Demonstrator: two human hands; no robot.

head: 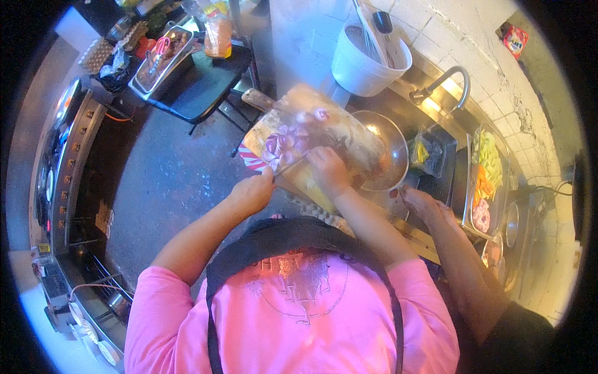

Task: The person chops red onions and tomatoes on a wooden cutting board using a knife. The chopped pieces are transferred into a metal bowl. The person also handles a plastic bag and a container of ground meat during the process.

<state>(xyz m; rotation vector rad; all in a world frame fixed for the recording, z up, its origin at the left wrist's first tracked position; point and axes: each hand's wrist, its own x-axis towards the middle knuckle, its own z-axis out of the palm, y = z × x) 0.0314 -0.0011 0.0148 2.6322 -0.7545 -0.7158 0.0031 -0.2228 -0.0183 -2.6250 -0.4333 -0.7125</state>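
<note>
My left hand (254, 192) is closed around the handle of a knife (290, 166), whose blade reaches across a worn wooden cutting board (303, 99). My right hand (328, 169) lies over the board with fingers curled near the blade's tip; what is under those fingers is hidden. Beyond the blade sits a pile of sliced red onion (286, 139). A smaller onion piece (321, 114) rests farther up the board. Another wooden tool handle (258, 99) juts past the far left edge. A large clear bowl (401, 161) stands against the board's right side.
Another person's hands (423, 203) are close on my right, by the sink (446, 170) and its faucet (462, 89). A tray of cut vegetables (507, 187) stands beyond. A white bucket (369, 75) holds a whisk. A black chair (205, 89) bears a metal pan (140, 91). Leftward runs a stove (70, 173).
</note>
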